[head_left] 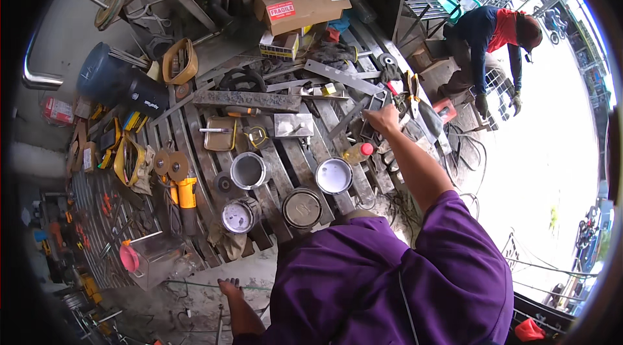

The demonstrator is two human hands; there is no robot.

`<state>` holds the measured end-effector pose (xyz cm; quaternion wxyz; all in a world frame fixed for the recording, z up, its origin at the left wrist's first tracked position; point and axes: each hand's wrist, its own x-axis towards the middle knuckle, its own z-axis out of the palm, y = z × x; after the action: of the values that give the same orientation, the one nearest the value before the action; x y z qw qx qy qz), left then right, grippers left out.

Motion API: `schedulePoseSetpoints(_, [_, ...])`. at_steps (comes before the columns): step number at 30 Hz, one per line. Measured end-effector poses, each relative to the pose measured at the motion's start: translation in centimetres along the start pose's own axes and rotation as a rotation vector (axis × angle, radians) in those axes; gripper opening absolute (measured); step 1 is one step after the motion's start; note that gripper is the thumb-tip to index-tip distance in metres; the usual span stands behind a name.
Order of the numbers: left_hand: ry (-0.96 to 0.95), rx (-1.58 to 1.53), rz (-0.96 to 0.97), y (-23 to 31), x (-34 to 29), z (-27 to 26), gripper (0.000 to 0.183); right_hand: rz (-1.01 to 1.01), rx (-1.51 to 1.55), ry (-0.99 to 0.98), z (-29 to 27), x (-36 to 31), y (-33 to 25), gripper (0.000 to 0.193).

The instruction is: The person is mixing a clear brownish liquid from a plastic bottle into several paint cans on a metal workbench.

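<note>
My right arm stretches across the slatted metal bench, and my right hand [383, 119] is among tools at its right side. Its fingers are bent together over a dark metal piece; what they hold is too small to make out. Near it lie a flat steel bar [344, 77], pliers with orange handles [413, 88] and a small bottle with a red cap [358, 152]. My left hand [231, 288] hangs low beside the bench's near edge, fingers apart, with nothing in it.
Round paint cans [333, 176] stand along the bench's near part, with a metal box [293, 125] behind. A yellow angle grinder [186, 194] lies left. At the back sits a cardboard box [302, 4]. A co-worker [483, 40] bends over a metal grid [498, 95] at right; cables [477, 150] trail below.
</note>
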<state>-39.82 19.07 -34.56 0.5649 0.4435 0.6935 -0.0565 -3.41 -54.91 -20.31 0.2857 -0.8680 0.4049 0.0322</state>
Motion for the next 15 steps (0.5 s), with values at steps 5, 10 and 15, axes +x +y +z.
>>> schedulePoseSetpoints(5, [-0.166,0.42,-0.128,-12.6,-3.6,3.7,0.088,-0.115,0.04,0.027,-2.5,-1.3,0.2,0.062])
schedulePoseSetpoints(10, [-0.309,0.821,0.07,-20.3,-3.6,5.1,0.079,-0.247,0.244,0.056,-7.9,-2.4,-2.2,0.058])
schedulePoseSetpoints(15, [-0.286,0.864,0.307,-20.7,-6.3,5.2,0.075,-0.444,0.179,0.225,-11.7,3.2,-2.2,0.054])
